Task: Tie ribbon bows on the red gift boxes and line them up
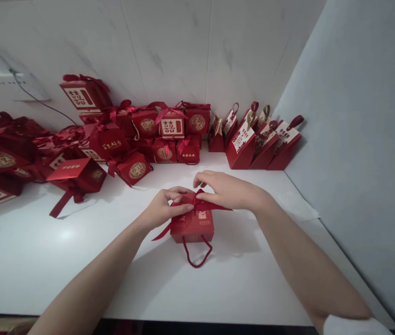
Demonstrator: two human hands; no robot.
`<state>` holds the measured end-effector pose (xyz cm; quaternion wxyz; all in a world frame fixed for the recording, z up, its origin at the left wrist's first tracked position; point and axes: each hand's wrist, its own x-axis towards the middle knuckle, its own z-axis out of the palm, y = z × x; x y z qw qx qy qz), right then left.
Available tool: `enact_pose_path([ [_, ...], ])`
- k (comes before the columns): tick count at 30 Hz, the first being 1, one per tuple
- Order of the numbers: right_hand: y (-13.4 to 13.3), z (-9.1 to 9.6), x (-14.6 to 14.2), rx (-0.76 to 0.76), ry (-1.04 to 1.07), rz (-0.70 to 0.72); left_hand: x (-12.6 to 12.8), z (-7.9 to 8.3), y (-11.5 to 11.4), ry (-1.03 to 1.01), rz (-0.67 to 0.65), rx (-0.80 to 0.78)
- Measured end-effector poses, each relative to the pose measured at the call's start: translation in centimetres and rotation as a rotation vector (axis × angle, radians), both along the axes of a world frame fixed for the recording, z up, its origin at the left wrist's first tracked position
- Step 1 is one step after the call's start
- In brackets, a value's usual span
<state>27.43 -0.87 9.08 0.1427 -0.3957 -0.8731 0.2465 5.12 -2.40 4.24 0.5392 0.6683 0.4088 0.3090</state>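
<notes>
A small red gift box [193,234] with gold lettering lies on the white table in front of me. Its twisted red cord handle [197,266] loops toward me. A dark red ribbon [218,206] crosses the top and is gathered in a knot or bow, partly covered by my fingers. My left hand [165,208] is closed at the left of the box top, thumb and fingers pinching the ribbon near its middle. From the right, my right hand [223,188] pinches the ribbon between thumb and forefinger, its other fingers curled above. One ribbon tail hangs out at each side.
Red boxes tied with ribbon, several of them stacked [137,135], line the wall and pile up at the left. One ribboned box [82,174] stands in front of that pile. Wedge-shaped red boxes [242,149] with loops stand at the back right, near the side wall [364,139].
</notes>
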Motion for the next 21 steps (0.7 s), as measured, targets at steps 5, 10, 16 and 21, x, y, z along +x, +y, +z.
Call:
enact_pose_path([
  [5,-2.5,1.7,-1.1,0.149,0.098,0.058,-0.2,-0.7,0.2,-0.051,0.021,-0.048],
  [10,-4.4,1.4,-3.9,0.132,-0.094,0.223,-0.3,-0.9,0.4,-0.099,-0.002,-0.049],
  [16,-4.3,1.3,-4.0,0.126,-0.152,0.227,-0.3,-1.1,0.6,-0.116,-0.002,-0.065],
  [21,-4.0,2.1,-1.3,0.005,-0.241,0.238,-0.4,-1.0,0.7,-0.112,-0.022,-0.061],
])
